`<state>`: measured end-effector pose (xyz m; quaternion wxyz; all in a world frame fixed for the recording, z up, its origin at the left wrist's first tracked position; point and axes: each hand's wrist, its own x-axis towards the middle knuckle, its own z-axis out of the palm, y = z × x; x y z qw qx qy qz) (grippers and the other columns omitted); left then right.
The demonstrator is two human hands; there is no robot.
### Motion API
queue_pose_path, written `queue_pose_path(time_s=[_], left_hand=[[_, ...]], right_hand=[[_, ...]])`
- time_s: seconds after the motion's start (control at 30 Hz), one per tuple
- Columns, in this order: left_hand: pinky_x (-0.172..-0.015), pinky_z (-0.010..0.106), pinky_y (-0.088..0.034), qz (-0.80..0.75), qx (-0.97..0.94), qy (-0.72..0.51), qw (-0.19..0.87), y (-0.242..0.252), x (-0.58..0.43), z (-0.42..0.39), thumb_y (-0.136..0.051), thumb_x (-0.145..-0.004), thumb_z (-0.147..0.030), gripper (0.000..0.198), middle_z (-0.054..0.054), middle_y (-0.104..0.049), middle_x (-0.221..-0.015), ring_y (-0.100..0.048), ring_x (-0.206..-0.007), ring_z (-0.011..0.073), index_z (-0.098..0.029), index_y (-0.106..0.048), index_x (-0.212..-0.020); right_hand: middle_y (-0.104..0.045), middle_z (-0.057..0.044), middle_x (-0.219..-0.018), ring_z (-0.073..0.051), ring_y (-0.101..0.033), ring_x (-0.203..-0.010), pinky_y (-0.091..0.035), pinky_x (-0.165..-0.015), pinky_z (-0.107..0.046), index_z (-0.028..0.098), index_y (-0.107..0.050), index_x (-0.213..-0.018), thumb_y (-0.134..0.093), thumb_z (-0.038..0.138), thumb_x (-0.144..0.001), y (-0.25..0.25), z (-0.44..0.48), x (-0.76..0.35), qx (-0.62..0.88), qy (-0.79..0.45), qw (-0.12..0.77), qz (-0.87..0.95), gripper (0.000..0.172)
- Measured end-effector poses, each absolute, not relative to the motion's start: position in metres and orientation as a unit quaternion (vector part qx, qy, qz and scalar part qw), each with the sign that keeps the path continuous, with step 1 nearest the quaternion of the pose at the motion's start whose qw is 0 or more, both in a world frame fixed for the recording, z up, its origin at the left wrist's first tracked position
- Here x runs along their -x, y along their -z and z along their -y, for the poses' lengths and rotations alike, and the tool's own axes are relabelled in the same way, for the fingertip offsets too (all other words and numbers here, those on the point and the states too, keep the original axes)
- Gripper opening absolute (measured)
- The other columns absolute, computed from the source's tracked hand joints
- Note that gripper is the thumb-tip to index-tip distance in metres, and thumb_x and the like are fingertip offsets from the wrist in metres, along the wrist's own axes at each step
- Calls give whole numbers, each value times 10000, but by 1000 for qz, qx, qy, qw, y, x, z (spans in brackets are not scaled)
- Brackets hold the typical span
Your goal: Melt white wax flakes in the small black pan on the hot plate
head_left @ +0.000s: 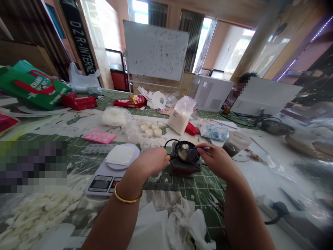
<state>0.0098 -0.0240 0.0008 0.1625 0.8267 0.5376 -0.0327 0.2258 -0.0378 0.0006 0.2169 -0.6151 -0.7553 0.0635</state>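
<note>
Small black pan (191, 158) held by its handle and tended with a thin stick (191, 150)

In the head view, the pan sits right of centre on a small dark hot plate (184, 169), with a white lump (185, 147) inside. The left hand (149, 161), a gold bangle (127, 199) on its wrist, grasps the pan's handle. The right hand (214, 158) pinches the bluish stick, which reaches over the pan; whether its tip touches the lump is hard to tell.

Left of the left hand, a kitchen scale (100, 185) carries white sheets (120, 154). Above the hands in the frame, small cups (149, 132) with pale contents stand near an upright bag of white material (179, 118). A pink mould (100, 136) lies left of the cups. On the green-covered desk (195, 192), crumpled white tissue (186, 222) fills the lower middle, with scissors (216, 205) beside the right forearm. Whitish flakes (41, 211) spread across the lower left.
</note>
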Motion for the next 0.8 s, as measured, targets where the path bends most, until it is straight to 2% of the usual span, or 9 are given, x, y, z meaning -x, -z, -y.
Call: queue_pose_path(time_s=[0.17,0.3,0.47,0.6,0.8], left_hand=[[-505,257,-317,-535,-829,31,162,1,-9,24,-409,-769,-372,269,62,-607,-715,-545,-607,168,-170,-571,-694],[-521,258,-330,-540,-825,36,162,0,-10,24,-407,-770,-370,263,70,-615,-742,-542,-616,171,-174,-578,-726],[-534,263,-331,-531,-831,41,160,-2,-10,25,-395,-773,-361,270,70,-608,-727,-536,-617,170,-172,-579,-715],[-520,262,-323,-532,-832,33,154,0,-9,25,-401,-767,-355,256,67,-607,-728,-535,-610,170,-173,-570,-706],[-530,260,-325,-521,-839,32,157,1,-9,24,-391,-773,-344,259,57,-596,-699,-528,-604,160,-175,-565,-681]], right_hand=[[-651,-14,-767,-170,-570,-721,-379,-658,-279,257,-623,-957,-379,395,-809,1,35,-225,619,-55,253,742,316],[-639,-1,-674,-173,-565,-693,-374,-644,-282,258,-623,-937,-373,385,-812,1,35,-225,618,-68,211,754,307],[-649,-17,-748,-177,-569,-730,-366,-665,-283,228,-636,-870,-346,395,-826,-6,45,-228,617,-60,201,758,337],[-639,-6,-683,-173,-569,-699,-363,-660,-281,230,-630,-876,-354,389,-829,-7,46,-226,600,-71,191,774,322],[-652,-19,-819,-189,-569,-782,-371,-696,-294,231,-635,-839,-352,404,-828,-6,47,-225,613,-67,201,761,333]])
